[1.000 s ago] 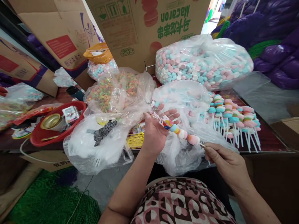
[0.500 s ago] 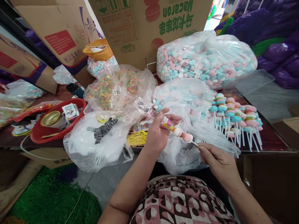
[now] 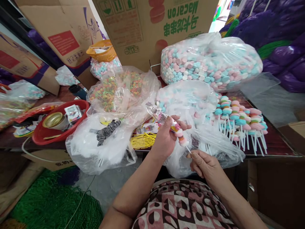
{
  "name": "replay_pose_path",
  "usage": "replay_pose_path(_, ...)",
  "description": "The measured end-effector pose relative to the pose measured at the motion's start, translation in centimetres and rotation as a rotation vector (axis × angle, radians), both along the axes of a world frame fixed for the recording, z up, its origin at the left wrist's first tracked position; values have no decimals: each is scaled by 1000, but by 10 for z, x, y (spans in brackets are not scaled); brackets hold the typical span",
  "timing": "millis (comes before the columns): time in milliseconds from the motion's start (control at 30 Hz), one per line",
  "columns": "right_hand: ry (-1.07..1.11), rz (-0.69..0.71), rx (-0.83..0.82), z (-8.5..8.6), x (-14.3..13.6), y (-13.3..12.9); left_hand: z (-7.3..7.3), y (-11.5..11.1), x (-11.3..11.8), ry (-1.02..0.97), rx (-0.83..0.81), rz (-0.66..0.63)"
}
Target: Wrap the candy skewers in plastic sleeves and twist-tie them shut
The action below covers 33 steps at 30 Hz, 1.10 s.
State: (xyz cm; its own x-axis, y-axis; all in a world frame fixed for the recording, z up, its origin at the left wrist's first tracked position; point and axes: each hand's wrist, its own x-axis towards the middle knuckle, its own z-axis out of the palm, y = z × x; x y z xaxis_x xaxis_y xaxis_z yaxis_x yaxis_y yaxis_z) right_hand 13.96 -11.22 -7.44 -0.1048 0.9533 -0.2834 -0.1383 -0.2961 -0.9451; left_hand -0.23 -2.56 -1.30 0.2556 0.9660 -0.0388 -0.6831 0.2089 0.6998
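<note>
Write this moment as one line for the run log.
left hand: holds clear wrapper; right hand: pinches white stick; candy skewer: partly in wrapper; yellow strips: on table

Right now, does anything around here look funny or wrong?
Yes! The big cardboard box at the back looks odd because its green "Macaron" lettering is upside down. The orange basket also seems to perch on a bag of pastel candies, a wobbly-looking spot. I see nothing spilled.

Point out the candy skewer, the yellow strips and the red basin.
Candy skewer (image 3: 181,138): head view, on its exposed candy.
Yellow strips (image 3: 143,141): head view, middle of the pile.
Red basin (image 3: 38,135): head view, on its wall.
</note>
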Motion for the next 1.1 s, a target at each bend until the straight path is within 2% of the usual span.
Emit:
replay_pose_path(200,315,25,-112,2,-24,-6,-3,-4,5,12,-5,-7)
replay_pose_path(333,383,17,-124,5,-28,-5,0,-8,-1,99,-6,-46)
replay_pose_path(467,369,0,-79,3,-24,-3,10,-7,-15,165,48,-40)
replay_pose_path(667,226,11,-48,-3,-18,-1,28,-2,-35,134,115,54)
replay_pose_path(900,78,-54,-34,-2,-14,-2,23,1,-25,133,27,120)
replay_pose_path(1100,227,21,-80,-3,-23,-5,21,-4,-11,39,-86,92)
